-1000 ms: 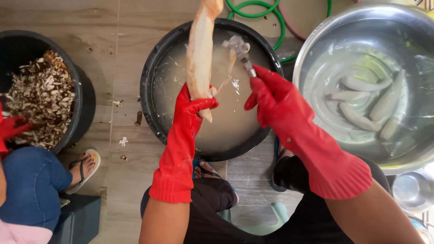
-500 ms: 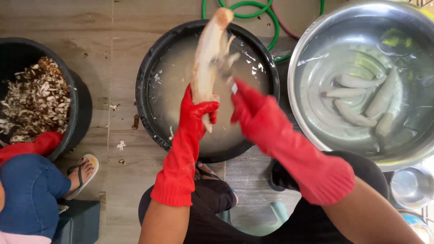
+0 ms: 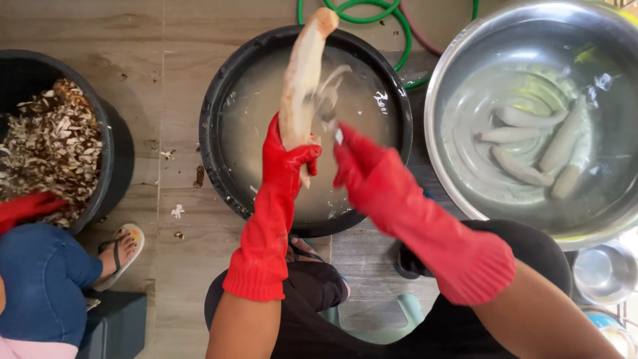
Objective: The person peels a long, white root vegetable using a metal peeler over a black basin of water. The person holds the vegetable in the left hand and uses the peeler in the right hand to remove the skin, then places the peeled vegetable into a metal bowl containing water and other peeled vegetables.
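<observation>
Floor (image 3: 166, 60) of pale wood-look planks, scuffed, with small white and brown scraps scattered on it near the left. Green hose (image 3: 372, 13) coiled on the floor at the top edge, a reddish ring beside it. Even daylight, soft shadows; a pale green stool (image 3: 392, 326) sits at the bottom, a dark low block (image 3: 116, 326) at lower left.

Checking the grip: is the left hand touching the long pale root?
Touching. The head view shows the left hand in a red glove wrapped around the lower end of the pale root.
</observation>
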